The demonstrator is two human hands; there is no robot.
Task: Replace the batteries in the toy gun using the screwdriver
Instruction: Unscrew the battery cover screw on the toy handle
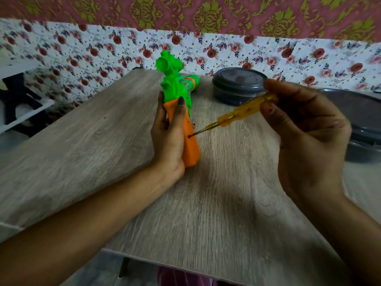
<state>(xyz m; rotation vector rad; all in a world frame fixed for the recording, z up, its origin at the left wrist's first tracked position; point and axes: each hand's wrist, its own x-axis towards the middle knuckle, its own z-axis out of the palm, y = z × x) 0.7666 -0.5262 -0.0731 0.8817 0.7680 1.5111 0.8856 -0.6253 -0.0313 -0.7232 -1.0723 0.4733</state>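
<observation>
My left hand (168, 139) gripped the toy gun (181, 112). My right hand (305, 129) pinched the screwdriver (237, 116), tip at the handle screw (189, 136). Batteries remained unchanged.

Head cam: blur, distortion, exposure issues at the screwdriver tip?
Head view: dim, left hand and right hand read dark. Blur smears the grey wood-grain table and floral wall cloth toward the edges; wide-angle bows the wall line. Centre sharper: translucent yellow screwdriver tip on the green-and-orange plastic toy gun is legible.

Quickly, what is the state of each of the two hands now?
Left hand: grips the toy gun by its orange handle.
Right hand: pinches the yellow screwdriver.
</observation>
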